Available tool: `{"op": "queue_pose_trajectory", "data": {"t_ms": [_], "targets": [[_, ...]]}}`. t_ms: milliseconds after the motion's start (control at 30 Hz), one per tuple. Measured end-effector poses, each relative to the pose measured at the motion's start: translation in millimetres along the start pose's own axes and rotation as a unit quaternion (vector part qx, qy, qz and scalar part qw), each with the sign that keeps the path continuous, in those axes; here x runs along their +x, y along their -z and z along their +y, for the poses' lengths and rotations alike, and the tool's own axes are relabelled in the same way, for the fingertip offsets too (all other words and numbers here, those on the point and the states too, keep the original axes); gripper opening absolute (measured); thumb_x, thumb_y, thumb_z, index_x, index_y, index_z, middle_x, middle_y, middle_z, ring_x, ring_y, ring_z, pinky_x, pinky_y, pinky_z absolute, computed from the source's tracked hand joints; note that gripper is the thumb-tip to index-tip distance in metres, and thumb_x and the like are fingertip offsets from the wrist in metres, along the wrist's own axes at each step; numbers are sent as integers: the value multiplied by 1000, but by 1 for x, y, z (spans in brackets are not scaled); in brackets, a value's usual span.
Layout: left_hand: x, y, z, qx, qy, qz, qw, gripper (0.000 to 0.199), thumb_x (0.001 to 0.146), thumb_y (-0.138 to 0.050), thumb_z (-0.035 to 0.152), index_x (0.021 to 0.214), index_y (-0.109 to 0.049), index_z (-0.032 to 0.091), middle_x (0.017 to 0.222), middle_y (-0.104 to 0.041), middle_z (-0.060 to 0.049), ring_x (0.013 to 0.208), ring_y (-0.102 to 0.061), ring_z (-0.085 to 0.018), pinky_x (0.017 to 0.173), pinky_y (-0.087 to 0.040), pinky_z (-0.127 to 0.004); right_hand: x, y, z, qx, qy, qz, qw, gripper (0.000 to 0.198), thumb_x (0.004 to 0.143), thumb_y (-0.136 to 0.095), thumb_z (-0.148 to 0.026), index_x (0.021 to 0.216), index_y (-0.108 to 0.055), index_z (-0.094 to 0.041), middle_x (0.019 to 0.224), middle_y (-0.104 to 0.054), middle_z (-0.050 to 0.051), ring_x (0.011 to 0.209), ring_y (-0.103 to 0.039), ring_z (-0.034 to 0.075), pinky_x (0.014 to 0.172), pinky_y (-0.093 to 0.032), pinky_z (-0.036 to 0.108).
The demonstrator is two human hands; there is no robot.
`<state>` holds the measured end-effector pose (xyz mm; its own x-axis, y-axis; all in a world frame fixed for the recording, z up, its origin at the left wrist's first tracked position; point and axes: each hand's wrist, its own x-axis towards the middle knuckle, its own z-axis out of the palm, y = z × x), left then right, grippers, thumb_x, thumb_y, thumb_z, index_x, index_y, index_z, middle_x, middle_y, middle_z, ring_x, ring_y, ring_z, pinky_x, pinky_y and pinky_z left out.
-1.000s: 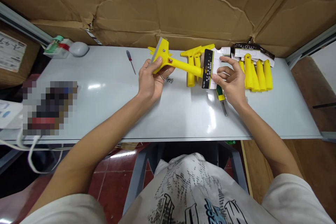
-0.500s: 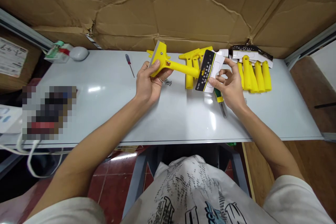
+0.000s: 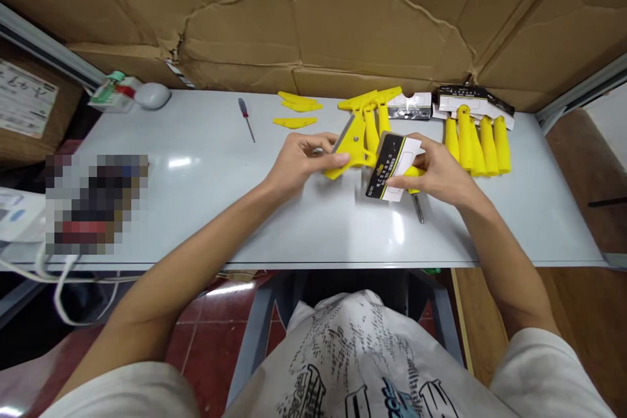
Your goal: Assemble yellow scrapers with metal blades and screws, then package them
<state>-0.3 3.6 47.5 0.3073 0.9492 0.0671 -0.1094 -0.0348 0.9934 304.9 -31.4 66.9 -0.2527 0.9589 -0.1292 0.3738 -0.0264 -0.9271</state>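
Note:
My left hand [image 3: 306, 160] is closed on the blade end of a yellow scraper [image 3: 350, 151], thumb on its face. A metal blade edge shows along the head. My right hand [image 3: 438, 170] pinches a black-and-white packaging card [image 3: 392, 166] over the scraper's handle side. The card hides most of that handle, and a yellow end shows between the right fingers. Below that hand, the shaft of a screwdriver [image 3: 418, 208] lies on the table, its handle mostly hidden. Just behind the scraper are other yellow scrapers [image 3: 385, 111].
Several yellow handles [image 3: 475, 144] lie at the right by stacked cards [image 3: 475, 101]. Thin yellow strips [image 3: 294, 122] and a small screwdriver [image 3: 247, 121] lie at the back of the table [image 3: 206, 222]. A white mouse [image 3: 151, 96] sits back left. Cardboard [image 3: 245, 26] stands behind.
My left hand has moved right and down with the scraper head, bringing it nearer the card. The card has dropped slightly. The yellow strips at the back are now uncovered.

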Motion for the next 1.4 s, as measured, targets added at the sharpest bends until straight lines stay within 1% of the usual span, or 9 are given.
{"op": "queue_pose_trajectory", "data": {"t_ms": [233, 367, 567, 767, 933, 1067, 1200, 1300, 1400], "targets": [[-13, -5, 8, 67, -33, -55, 996, 46, 80, -115, 58, 62, -85, 30, 120, -92, -9, 101, -84, -26, 81, -64, -36, -16, 9, -14, -44, 40, -85, 995, 80, 84, -110, -52, 150, -70, -29, 142, -87, 8, 101, -87, 27, 82, -76, 42], [-17, -13, 6, 103, -42, -115, 987, 48, 90, -105, 76, 77, -96, 32, 114, -93, -11, 106, -86, -31, 98, -68, -41, -20, -9, -19, 54, 18, -125, 990, 81, 91, -103, -49, 156, -58, -29, 126, -86, 7, 97, -85, 25, 71, -75, 40], [-20, -22, -4, 87, -29, -156, 984, 93, 99, -66, 110, 66, -86, 25, 81, -82, -11, 70, -70, -22, 65, -57, -35, -14, -43, -7, 40, 21, -82, 996, 108, 97, -99, -58, 181, -36, -34, 96, -82, 1, 61, -77, 24, 56, -64, 41], [-13, -16, -6, 61, 2, -58, 996, 55, 80, -112, 76, 75, -92, 25, 84, -87, -8, 73, -74, -20, 70, -63, -31, -20, -43, -9, 10, 46, -33, 998, 123, 103, -93, -64, 192, -13, -35, 98, -82, -2, 58, -76, 23, 69, -70, 46], [-4, -15, -8, -16, 49, 13, 999, 60, 56, -126, 48, 94, -87, 23, 82, -88, -4, 70, -80, -21, 64, -67, -29, -34, -41, 0, -163, 169, 14, 972, 60, 110, -84, -38, 169, -71, -36, 127, -88, 8, 109, -88, 33, 105, -71, 55], [6, -24, -8, -25, 53, -4, 998, 64, 57, -125, 38, 97, -76, 23, 80, -87, -2, 69, -81, -20, 65, -68, -29, -36, -42, 13, -231, 179, 47, 955, 44, 113, -85, -40, 156, -87, -33, 128, -90, 11, 111, -85, 37, 105, -69, 57], [27, -37, -6, -23, 16, -22, 999, 52, 71, -114, 35, 101, -74, 22, 84, -87, -3, 69, -80, -19, 69, -69, -31, -30, -2, 15, -212, 176, 107, 955, 46, 110, -89, -58, 148, -92, -34, 108, -90, 7, 85, -80, 29, 95, -67, 50], [45, -43, -5, 55, -67, -47, 995, 25, 89, -96, 28, 105, -78, 22, 101, -89, -8, 86, -85, -22, 78, -68, -34, -12, 65, 24, -182, 104, 260, 943, 65, 108, -92, -61, 161, -84, -25, 88, -85, 5, 68, -73, 24, 81, -62, 44], [69, -48, -10, 224, -146, -83, 960, 9, 95, -79, 16, 101, -82, 22, 112, -90, -10, 107, -85, -28, 90, -66, -40, 17, 135, 48, -251, 46, 379, 890, 71, 120, -74, -57, 170, -71, -6, 110, -89, 21, 80, -75, 24, 87, -59, 44]]}}
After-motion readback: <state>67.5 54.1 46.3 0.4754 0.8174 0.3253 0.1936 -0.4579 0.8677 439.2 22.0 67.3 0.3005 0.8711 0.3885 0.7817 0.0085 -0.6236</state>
